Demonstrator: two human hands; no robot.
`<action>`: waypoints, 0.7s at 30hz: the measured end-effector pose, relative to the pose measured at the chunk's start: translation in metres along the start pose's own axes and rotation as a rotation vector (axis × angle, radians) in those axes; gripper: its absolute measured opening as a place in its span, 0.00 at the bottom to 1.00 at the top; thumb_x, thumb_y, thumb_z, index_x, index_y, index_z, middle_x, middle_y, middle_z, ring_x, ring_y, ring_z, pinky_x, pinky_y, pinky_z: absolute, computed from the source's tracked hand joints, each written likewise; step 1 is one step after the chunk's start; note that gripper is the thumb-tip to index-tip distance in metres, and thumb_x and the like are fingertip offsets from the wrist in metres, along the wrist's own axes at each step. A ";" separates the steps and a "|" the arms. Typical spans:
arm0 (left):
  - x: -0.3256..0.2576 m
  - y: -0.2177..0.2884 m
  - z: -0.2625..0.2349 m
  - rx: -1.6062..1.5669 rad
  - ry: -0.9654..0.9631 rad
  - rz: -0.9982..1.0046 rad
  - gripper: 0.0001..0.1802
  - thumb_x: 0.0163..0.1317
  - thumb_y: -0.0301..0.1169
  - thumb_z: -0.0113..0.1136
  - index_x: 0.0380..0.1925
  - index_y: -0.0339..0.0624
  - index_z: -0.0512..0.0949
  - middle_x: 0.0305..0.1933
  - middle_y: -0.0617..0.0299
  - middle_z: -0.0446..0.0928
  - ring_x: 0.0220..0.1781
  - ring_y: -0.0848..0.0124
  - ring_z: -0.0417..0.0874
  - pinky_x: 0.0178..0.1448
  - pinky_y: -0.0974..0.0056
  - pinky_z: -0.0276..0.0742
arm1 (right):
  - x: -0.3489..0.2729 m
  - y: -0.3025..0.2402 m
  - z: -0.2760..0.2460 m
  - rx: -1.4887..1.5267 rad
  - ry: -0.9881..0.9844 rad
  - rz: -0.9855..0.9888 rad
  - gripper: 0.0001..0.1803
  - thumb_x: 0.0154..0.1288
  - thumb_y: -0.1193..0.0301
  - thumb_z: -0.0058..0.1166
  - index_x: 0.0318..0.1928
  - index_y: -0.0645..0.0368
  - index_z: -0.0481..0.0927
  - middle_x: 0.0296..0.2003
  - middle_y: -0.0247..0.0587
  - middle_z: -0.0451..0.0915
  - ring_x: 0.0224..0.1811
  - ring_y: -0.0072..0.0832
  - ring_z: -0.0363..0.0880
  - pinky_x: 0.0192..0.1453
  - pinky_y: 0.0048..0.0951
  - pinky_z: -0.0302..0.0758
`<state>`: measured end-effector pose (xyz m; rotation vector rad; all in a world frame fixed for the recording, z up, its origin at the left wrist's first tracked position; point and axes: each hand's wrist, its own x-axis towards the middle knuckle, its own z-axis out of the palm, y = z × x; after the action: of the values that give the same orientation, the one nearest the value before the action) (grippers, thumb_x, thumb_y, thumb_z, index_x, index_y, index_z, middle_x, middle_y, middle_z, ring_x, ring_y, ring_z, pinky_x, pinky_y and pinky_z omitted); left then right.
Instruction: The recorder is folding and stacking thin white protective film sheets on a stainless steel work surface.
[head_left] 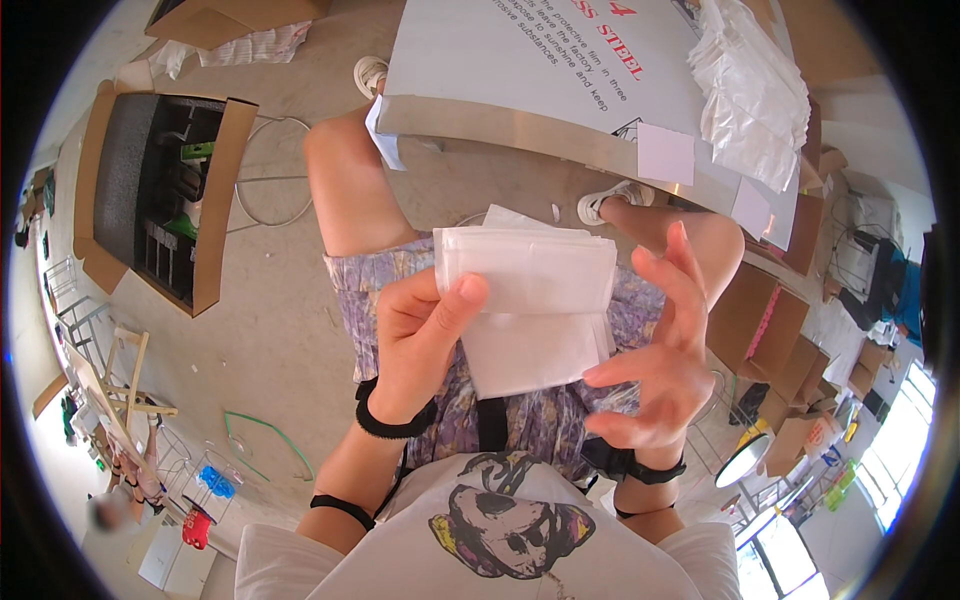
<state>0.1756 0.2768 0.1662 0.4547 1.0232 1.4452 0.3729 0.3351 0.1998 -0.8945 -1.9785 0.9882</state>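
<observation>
Left hand [420, 345] pinches white pouch stack [530, 300] edge; right hand [655, 360] open, fingertips touching.

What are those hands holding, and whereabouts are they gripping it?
A stack of white packets. The left hand pinches its left edge, thumb on top; the right hand touches its right edge with the fingertips.
</observation>
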 end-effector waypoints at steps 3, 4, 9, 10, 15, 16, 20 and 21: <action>0.001 -0.001 0.003 0.042 -0.011 0.017 0.10 0.62 0.28 0.58 0.38 0.30 0.79 0.38 0.61 0.80 0.37 0.78 0.78 0.42 0.73 0.74 | 0.001 0.003 -0.003 0.118 0.055 0.074 0.19 0.35 0.59 0.74 0.27 0.55 0.81 0.56 0.51 0.70 0.67 0.52 0.54 0.67 0.52 0.52; 0.001 0.000 0.005 0.060 -0.025 0.029 0.09 0.60 0.25 0.60 0.38 0.30 0.79 0.38 0.61 0.80 0.38 0.77 0.79 0.42 0.72 0.75 | 0.002 0.004 0.002 0.142 0.147 0.166 0.20 0.36 0.59 0.74 0.28 0.56 0.80 0.56 0.51 0.70 0.67 0.52 0.55 0.67 0.51 0.52; 0.000 0.004 0.010 0.069 -0.039 -0.013 0.09 0.57 0.22 0.61 0.38 0.31 0.79 0.39 0.60 0.81 0.40 0.77 0.79 0.45 0.70 0.75 | 0.007 0.003 0.008 0.117 0.209 0.254 0.20 0.39 0.63 0.73 0.31 0.58 0.78 0.55 0.53 0.70 0.67 0.50 0.56 0.67 0.49 0.53; 0.000 0.005 0.010 0.065 -0.038 -0.016 0.09 0.57 0.22 0.62 0.38 0.31 0.79 0.39 0.60 0.81 0.40 0.76 0.79 0.45 0.70 0.75 | 0.006 0.003 0.009 0.118 0.200 0.236 0.18 0.40 0.66 0.72 0.31 0.58 0.78 0.55 0.52 0.70 0.67 0.49 0.56 0.67 0.49 0.53; 0.001 0.005 0.010 0.078 -0.033 -0.023 0.09 0.56 0.21 0.62 0.38 0.31 0.80 0.39 0.60 0.81 0.40 0.77 0.79 0.44 0.70 0.75 | 0.001 0.001 0.007 0.069 0.163 0.206 0.13 0.41 0.73 0.70 0.29 0.58 0.79 0.55 0.52 0.70 0.67 0.49 0.56 0.66 0.47 0.54; 0.001 0.006 0.011 0.073 -0.034 -0.024 0.09 0.56 0.21 0.62 0.38 0.31 0.80 0.39 0.60 0.81 0.40 0.77 0.79 0.45 0.70 0.75 | 0.000 0.000 0.007 0.100 0.185 0.226 0.12 0.41 0.74 0.69 0.28 0.59 0.79 0.55 0.52 0.70 0.67 0.48 0.56 0.67 0.47 0.54; 0.001 0.004 0.010 0.072 -0.027 -0.017 0.10 0.56 0.21 0.63 0.38 0.31 0.80 0.39 0.60 0.81 0.40 0.77 0.79 0.45 0.70 0.75 | 0.007 -0.009 0.014 0.184 0.245 0.334 0.10 0.40 0.77 0.68 0.25 0.59 0.80 0.54 0.52 0.71 0.67 0.48 0.56 0.67 0.47 0.53; 0.001 0.004 0.010 0.087 -0.031 -0.007 0.09 0.57 0.22 0.62 0.38 0.31 0.80 0.39 0.60 0.81 0.40 0.77 0.79 0.45 0.70 0.75 | 0.005 -0.008 0.014 0.184 0.245 0.333 0.10 0.40 0.77 0.68 0.25 0.59 0.80 0.54 0.52 0.71 0.67 0.48 0.56 0.67 0.47 0.53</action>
<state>0.1812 0.2813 0.1745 0.5345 1.0653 1.3870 0.3565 0.3310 0.2022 -1.2022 -1.5369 1.1629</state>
